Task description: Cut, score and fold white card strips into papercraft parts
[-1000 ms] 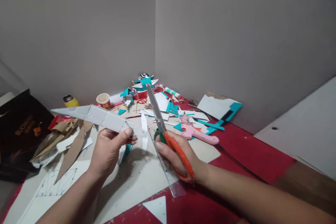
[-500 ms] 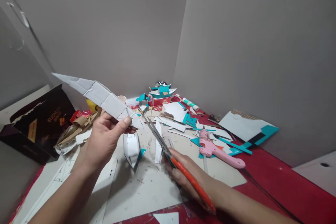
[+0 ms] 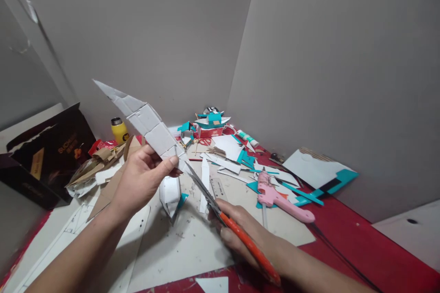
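Note:
My left hand (image 3: 146,171) pinches a long white piece of creased cardboard (image 3: 147,123) near its lower end, thumb on top. The piece tapers to a point at the upper left. In my right hand (image 3: 240,226) is a pair of scissors (image 3: 240,238) with orange handles. Their blade tips meet the cardboard's lower right end, just beside my left thumb; whether they bite into it I cannot tell. Beneath my left hand a small white folded boat shape (image 3: 170,196) sits on the board, with a teal scrap (image 3: 183,200) beside it.
A pink glue gun (image 3: 280,199) lies to the right, its cord trailing over the red table (image 3: 357,226). White and teal scraps (image 3: 227,165) are scattered at centre. Behind them stands a teal and white model boat (image 3: 212,120). A dark box (image 3: 51,151) and yellow bottle (image 3: 119,130) are at left.
The cardboard has swung to a steeper angle and shifted right with my left hand. The scissor blades have come closer together, their tips now at the cardboard's end.

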{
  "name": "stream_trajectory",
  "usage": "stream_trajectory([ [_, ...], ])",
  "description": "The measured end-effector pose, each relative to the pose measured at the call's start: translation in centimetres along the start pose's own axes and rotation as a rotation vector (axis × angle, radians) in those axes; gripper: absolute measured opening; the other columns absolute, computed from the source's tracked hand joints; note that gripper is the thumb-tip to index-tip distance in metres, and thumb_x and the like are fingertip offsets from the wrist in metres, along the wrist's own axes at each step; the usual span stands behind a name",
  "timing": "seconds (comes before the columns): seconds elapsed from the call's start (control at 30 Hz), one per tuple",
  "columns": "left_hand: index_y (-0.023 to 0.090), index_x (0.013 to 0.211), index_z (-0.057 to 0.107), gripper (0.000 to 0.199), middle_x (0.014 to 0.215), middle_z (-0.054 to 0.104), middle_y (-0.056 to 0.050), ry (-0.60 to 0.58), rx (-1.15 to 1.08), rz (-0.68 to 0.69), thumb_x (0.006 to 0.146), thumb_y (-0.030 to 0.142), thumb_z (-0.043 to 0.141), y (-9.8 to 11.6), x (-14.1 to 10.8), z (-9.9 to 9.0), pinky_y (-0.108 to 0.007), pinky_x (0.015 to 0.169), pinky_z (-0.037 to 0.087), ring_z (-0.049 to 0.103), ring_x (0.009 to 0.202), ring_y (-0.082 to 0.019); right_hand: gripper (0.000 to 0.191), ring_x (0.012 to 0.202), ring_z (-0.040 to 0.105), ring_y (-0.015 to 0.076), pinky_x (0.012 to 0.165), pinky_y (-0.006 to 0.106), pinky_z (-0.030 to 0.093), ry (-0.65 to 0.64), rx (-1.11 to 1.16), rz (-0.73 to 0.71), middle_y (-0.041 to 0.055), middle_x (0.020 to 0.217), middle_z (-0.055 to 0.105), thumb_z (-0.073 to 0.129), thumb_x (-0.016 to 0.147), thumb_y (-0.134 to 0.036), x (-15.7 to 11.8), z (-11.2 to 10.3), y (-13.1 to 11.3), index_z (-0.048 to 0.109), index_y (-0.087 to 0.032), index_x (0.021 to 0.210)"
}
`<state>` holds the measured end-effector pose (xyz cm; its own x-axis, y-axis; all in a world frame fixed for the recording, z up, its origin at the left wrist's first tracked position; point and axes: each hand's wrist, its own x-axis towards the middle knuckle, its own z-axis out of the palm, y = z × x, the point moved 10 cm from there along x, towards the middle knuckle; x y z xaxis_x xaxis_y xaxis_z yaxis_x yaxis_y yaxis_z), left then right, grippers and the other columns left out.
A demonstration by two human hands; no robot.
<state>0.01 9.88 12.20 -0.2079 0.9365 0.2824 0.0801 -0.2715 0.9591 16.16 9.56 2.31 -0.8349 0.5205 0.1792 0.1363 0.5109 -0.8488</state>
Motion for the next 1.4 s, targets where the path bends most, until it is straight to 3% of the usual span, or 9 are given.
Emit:
stream_trajectory([
  [0.2,0.015,0.082,0.063,0.015,0.071,0.068,0.001,-0.033,-0.022,-0.026,0.074,0.022,0.073,-0.22,0.06,0.48,-0.020,0.060,0.056,0.064,0.061,-0.010,0.032,0.059,0.030,0.0116,0.055,0.025,0.031,-0.001,0.017,0.001,-0.0039,0.069,0.038,0.037,0.090,-0.051,0.04,0.14,0.10,0.040,-0.020,0.082],
  [0.7,0.014,0.085,0.063,0.019,0.070,0.069,0.000,-0.047,-0.050,-0.045,0.072,0.021,0.074,0.07,0.04,0.59,-0.021,0.057,0.056,0.064,0.059,-0.010,0.043,0.059,0.032,0.0118,0.056,0.026,0.034,0.042,0.009,0.008,-0.0025,0.068,0.039,0.035,0.089,-0.059,-0.18,0.13,0.11,0.046,-0.018,0.082],
  [1.4,0.014,0.086,0.064,0.022,0.072,0.070,-0.003,-0.072,-0.078,-0.083,0.070,0.022,0.076,-0.60,0.09,0.39,-0.025,0.057,0.057,0.065,0.058,-0.013,0.040,0.054,0.027,0.0096,0.049,0.023,0.028,0.077,0.033,-0.006,-0.0049,0.062,0.031,0.038,0.091,-0.055,-0.34,0.30,0.39,0.043,-0.019,0.076],
])
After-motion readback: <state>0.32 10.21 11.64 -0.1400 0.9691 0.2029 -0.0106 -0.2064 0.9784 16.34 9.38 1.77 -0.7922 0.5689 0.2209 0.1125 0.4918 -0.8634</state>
